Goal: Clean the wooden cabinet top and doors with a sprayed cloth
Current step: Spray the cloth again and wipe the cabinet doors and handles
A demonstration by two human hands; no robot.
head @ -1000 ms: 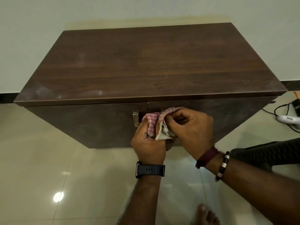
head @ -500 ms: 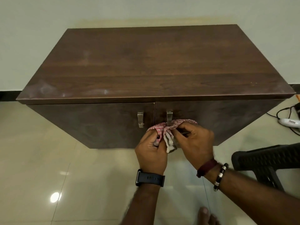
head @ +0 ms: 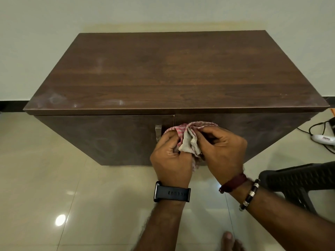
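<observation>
Both hands clamp one bunched cloth (head: 188,140): the left hand (head: 170,158) pinches its left side in curled fingers, and the right hand (head: 223,151) grips its right side, thumb pressed against the folds. A dark watch (head: 171,192) rides the left wrist, and two bracelets (head: 241,189) sit on the right (one maroon, one black with silver beads). Below the cloth in the picture, bare toes (head: 231,240) poke in over the glossy tiled floor (head: 72,187). Right of the cloth, a black plastic chair (head: 299,180) cuts into the frame. The cloth is pressed against the cabinet (head: 101,134) front where the two doors meet, just right of the metal handle (head: 158,132); whether it covers a second handle I cannot tell. Above the cloth stretches the cabinet top (head: 172,73), dark wood grain with pale smudges toward its left front corner. Far right of the cloth, a white device (head: 323,138) with black cables lies on the floor. Beyond the cabinet stands a plain pale wall (head: 163,11).
</observation>
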